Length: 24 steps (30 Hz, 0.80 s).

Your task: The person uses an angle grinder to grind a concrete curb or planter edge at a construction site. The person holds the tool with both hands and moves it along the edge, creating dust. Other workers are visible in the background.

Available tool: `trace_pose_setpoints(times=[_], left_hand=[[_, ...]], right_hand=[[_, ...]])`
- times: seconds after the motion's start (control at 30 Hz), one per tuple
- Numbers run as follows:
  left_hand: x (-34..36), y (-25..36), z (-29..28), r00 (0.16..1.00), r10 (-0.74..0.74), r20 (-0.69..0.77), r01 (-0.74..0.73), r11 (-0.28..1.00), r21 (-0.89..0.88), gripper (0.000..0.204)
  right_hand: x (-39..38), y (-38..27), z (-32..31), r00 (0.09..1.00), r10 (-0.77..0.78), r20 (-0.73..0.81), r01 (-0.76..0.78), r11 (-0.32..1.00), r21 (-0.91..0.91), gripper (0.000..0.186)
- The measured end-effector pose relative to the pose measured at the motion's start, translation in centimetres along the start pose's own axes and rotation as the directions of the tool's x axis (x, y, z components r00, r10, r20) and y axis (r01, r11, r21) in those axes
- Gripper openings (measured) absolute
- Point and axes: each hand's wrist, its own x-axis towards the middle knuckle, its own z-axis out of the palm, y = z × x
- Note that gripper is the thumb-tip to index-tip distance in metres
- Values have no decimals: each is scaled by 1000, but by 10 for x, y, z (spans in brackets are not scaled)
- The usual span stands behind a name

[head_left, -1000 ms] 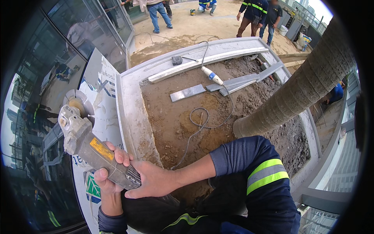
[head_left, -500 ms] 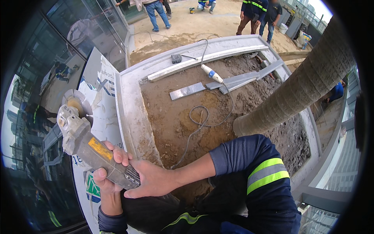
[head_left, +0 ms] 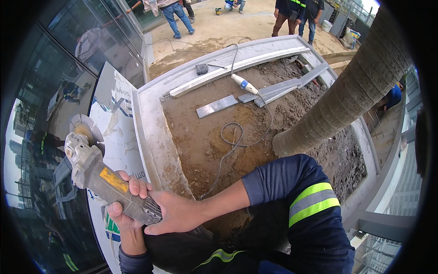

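Note:
I hold a worn grey angle grinder [head_left: 121,187] with both hands, its body slanting up to the left. My left hand [head_left: 125,212] wraps round the body from below, fingers over the top beside a yellow label. Closed over the rear end of the tool is my right hand [head_left: 178,212], its forearm crossing in front of me from the right. The cutting disc [head_left: 93,130] at the grinder's head stands beside a white printed panel [head_left: 123,148] that leans by the glass wall. Whether the disc touches the panel I cannot tell.
A muddy planter bed [head_left: 196,141] holds grey metal strips [head_left: 217,106], a cable with a white-and-blue connector [head_left: 245,84] and a thick trunk [head_left: 333,100]. A tape measure [head_left: 201,69] lies on the planter's ledge [head_left: 157,137]. A glass wall [head_left: 50,86] rises at left. Several people stand beyond.
The view has shifted slightly, with the surroundings moving a little up and left. Both hands keep the same hold on the angle grinder.

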Motion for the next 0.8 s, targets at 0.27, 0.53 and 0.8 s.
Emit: trace_pose_setpoints(times=[0.27, 0.53, 0.8], left_hand=[[-1, 1, 0, 1000, 10, -5, -10, 1000, -2, 66], [-1, -1, -2, 1000, 7, -2, -7, 1000, -15, 66], [-1, 2, -3, 999, 33, -4, -33, 999, -10, 65]], right_hand=[[3, 6, 4, 999, -41, -23, 41, 999, 3, 63], [0, 4, 2, 999, -33, -42, 32, 999, -37, 60], [7, 9, -2, 999, -44, 24, 44, 999, -13, 55]])
